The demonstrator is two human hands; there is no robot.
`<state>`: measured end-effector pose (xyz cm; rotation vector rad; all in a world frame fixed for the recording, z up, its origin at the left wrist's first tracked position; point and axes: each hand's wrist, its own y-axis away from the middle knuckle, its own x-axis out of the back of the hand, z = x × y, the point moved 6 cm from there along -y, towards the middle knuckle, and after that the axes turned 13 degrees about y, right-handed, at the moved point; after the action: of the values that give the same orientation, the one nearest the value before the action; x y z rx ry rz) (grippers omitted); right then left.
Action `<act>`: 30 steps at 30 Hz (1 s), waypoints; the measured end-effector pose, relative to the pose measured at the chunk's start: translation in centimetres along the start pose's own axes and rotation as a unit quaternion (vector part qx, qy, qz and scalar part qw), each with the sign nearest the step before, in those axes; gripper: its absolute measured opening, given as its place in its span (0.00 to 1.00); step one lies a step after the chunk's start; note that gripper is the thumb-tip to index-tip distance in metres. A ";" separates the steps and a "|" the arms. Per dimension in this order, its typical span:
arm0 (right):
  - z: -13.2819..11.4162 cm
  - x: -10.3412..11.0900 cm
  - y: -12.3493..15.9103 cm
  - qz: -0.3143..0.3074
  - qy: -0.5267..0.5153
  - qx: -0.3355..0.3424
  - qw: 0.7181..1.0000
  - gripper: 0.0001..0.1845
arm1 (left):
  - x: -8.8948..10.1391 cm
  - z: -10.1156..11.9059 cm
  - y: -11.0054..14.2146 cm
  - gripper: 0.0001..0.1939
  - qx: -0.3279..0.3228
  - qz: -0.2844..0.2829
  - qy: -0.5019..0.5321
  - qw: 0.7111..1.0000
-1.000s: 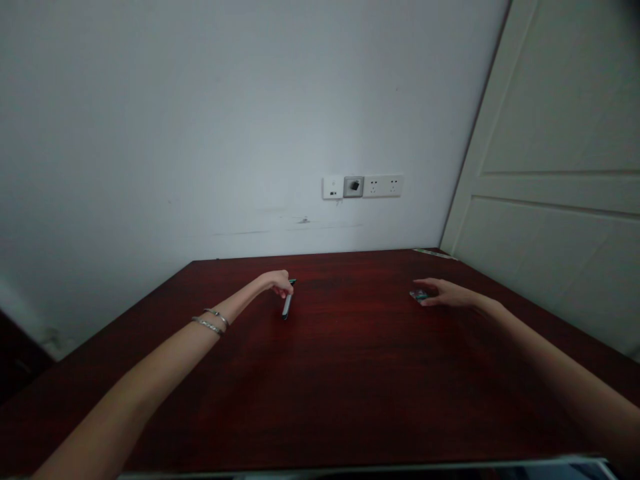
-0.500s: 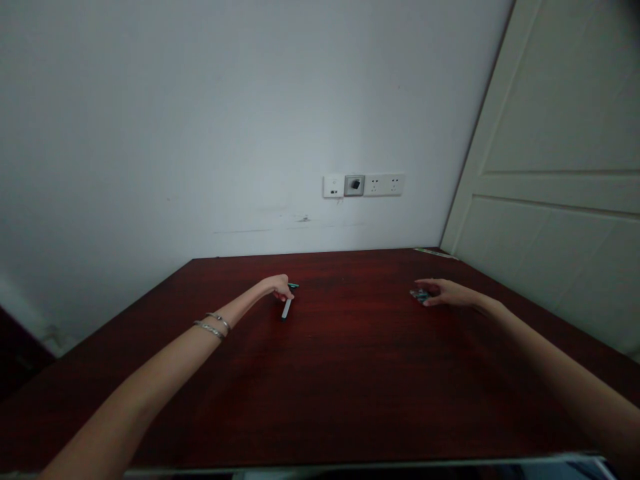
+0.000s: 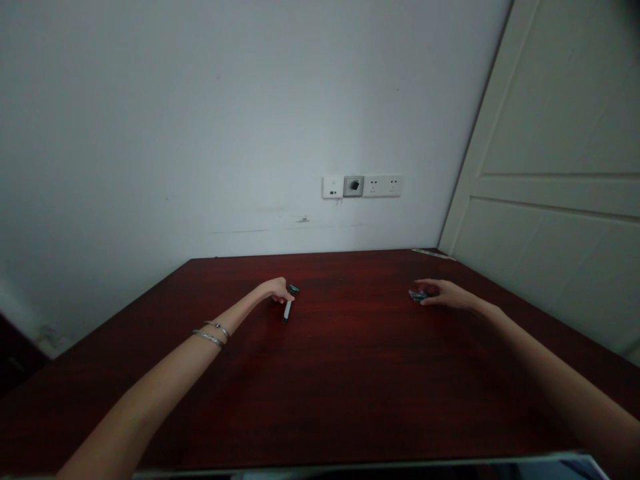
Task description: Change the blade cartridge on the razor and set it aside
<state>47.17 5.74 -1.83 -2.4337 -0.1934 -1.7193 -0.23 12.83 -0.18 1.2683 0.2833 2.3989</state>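
Observation:
Both my arms reach far out over a dark red wooden table (image 3: 350, 373). My left hand (image 3: 275, 291), with two silver bangles on its wrist, pinches a white pen-like marker with a teal cap (image 3: 288, 308), its tip resting on the table. My right hand (image 3: 445, 293) lies low on the table at the right, its fingers curled round a small dark teal object (image 3: 417, 295) that I cannot make out in detail.
A white wall stands behind the table with a strip of sockets (image 3: 363, 186). A cream panelled door (image 3: 555, 187) closes the right side. A thin light strip (image 3: 433, 253) lies at the table's far right corner.
The left hand has sunk slightly and brought the marker more upright, its tip on the table. The right hand has barely shifted.

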 end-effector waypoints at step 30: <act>7.9 3.4 2.7 0.144 0.146 -0.187 0.961 0.22 | -0.2 8.1 2.1 0.17 -0.208 0.135 0.071 0.966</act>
<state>56.14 4.76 -1.42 -2.2434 0.5405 -2.0887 5.96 10.75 5.02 0.9933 -0.3638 2.5942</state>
